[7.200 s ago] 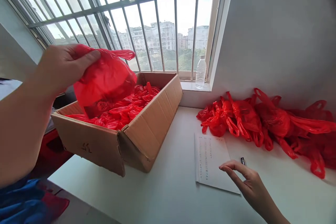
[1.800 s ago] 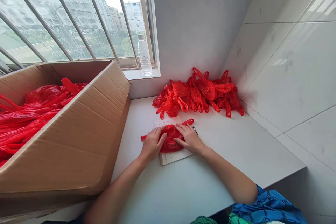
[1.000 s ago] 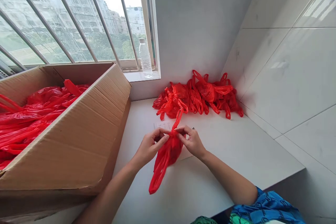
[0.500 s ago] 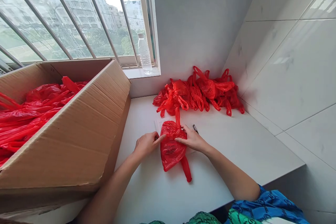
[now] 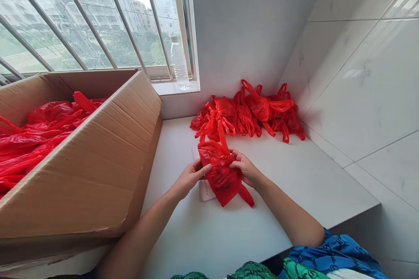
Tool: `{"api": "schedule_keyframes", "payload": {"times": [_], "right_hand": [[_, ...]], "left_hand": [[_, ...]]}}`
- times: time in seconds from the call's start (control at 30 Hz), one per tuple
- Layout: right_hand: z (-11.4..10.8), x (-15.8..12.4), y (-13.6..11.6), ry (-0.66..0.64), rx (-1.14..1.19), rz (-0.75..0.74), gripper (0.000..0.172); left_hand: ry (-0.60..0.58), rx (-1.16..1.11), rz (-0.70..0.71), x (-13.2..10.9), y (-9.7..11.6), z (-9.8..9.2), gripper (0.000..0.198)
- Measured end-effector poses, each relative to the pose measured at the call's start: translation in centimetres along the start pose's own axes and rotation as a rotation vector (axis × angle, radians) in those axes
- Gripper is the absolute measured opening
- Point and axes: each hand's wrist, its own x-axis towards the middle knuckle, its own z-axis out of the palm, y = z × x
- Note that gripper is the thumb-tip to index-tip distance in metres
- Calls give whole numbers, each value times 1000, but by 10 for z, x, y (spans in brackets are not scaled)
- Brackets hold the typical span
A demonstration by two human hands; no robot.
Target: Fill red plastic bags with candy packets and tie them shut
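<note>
Between my hands is a red plastic bag [image 5: 224, 181], raised a little and tilted, with one handle loop pointing away and another strip hanging to the lower right. My left hand [image 5: 193, 176] grips its left edge, thumb on top. On the right edge, my right hand [image 5: 246, 168] pinches the bag between thumb and fingers. Something darker shows faintly through the bag's middle, too unclear to name. Partly covered by the bag, a white sheet or booklet with printed marks [image 5: 207, 192] lies on the white tabletop [image 5: 183, 235].
A large cardboard box [image 5: 98, 174] full of red plastic bags [image 5: 49, 130] stands at the left. Against the back wall lies a heap of knotted red bags [image 5: 252, 111]. A clear water bottle [image 5: 179, 65] stands on the sill by the barred window.
The bag has turned and its lower end has swung right and up. Both hands now hold its edges more firmly. More of the printed paper shows, while the pen beside the right hand is hidden.
</note>
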Motion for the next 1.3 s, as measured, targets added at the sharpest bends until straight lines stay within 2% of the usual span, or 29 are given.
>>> {"api": "schedule_keyframes", "payload": {"times": [0.13, 0.3, 0.4, 0.5, 0.63, 0.7, 0.83, 0.9, 1.3], "right_hand": [[0, 1, 2, -11, 47, 11, 58], [1, -2, -3, -65, 120, -5, 45], [6, -5, -3, -93, 66, 4, 51], [13, -5, 3, -87, 21, 18, 50], [15, -2, 12, -59, 73, 6, 34], [14, -2, 14, -48, 85, 2, 29], [12, -2, 12, -14, 109, 60, 29], [12, -2, 12, 6, 141, 89, 29], [11, -6, 8, -18, 223, 112, 30]], "left_hand": [[-5, -68, 26, -2, 2, 5, 49], [37, -145, 48, -2, 1, 5, 46], [59, -183, 65, -3, 0, 6, 49], [-1, -181, 39, -5, -1, 10, 51], [-97, -123, -19, -8, 0, 15, 48], [-57, -113, -45, -8, 1, 16, 47], [191, -206, -47, -4, 2, 15, 49], [265, -269, -43, -3, 1, 15, 49], [266, -380, 86, -5, -5, 15, 38]]}}
